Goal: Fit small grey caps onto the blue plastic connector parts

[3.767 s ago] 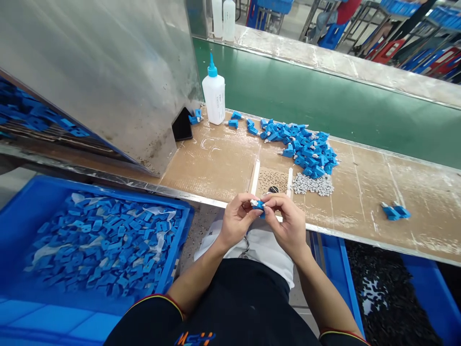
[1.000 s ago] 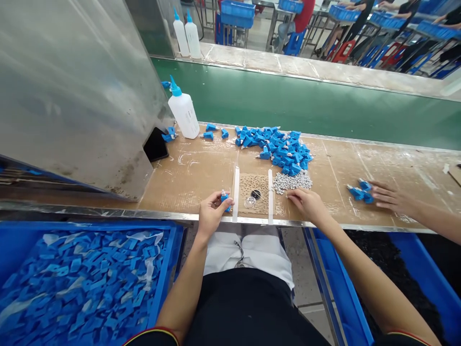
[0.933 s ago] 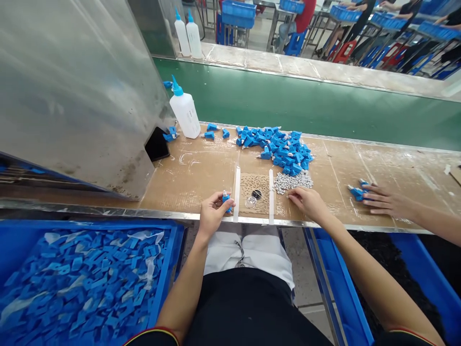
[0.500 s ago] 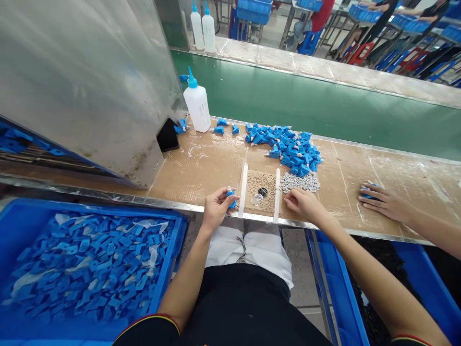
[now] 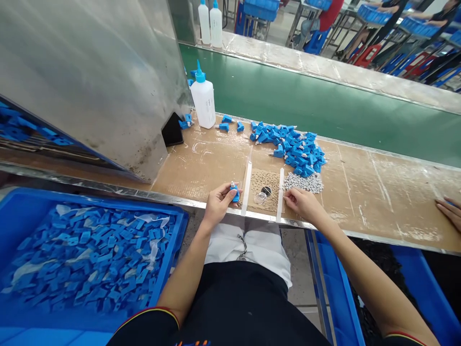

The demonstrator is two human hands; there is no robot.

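My left hand (image 5: 218, 204) grips a small blue plastic part (image 5: 235, 192) with a white tip pointing up, over the bench's front edge. My right hand (image 5: 300, 202) has its fingertips pinched together just in front of a heap of small grey-white pieces (image 5: 304, 182); whatever is in the pinch is too small to make out. Between my hands lies a pitted board (image 5: 257, 180) edged by two white strips. On it rest a small black round thing (image 5: 266, 191) and a clear round dish (image 5: 260, 198). Behind the grey-white heap spreads a pile of blue parts (image 5: 297, 149).
A white squeeze bottle (image 5: 203, 101) with a blue nozzle stands near the green belt (image 5: 288, 91). At left, a blue crate (image 5: 182, 218) full of blue parts sits below a metal panel (image 5: 108, 72). Another person's hand (image 5: 450, 211) rests on the bench at far right.
The other person's hand has slid right, toward the edge of view. My view has shifted slightly; my left hand still holds the blue part and my right hand stays pinched by the heap.
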